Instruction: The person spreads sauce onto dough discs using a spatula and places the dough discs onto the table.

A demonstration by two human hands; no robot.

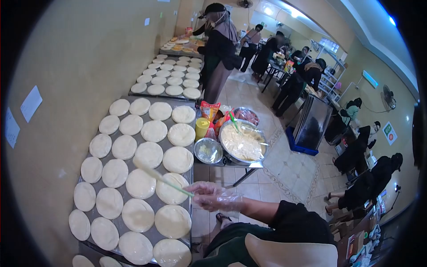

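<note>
My right hand (211, 196), in a clear plastic glove, is closed on the green handle of a brush (167, 180). The brush's pale, blurred head points left over the flat round doughs. Pale dough rounds (147, 154) lie in rows on a metal tray (91, 240) below and left of the hand; several look shiny. To the right of the tray stands a big metal bowl (242, 142) of creamy white filling with a green-handled utensil in it. A smaller bowl (208, 151) and a yellow cup (202, 128) are beside it. My left hand does not show.
Beyond the near tray is another tray (165, 95) of dough rounds, with a person (218, 51) standing beside it. A bowl of reddish food (246, 116) is behind the big bowl. Stacked metal trays (312, 122) stand on a blue base. Several people work farther back and right.
</note>
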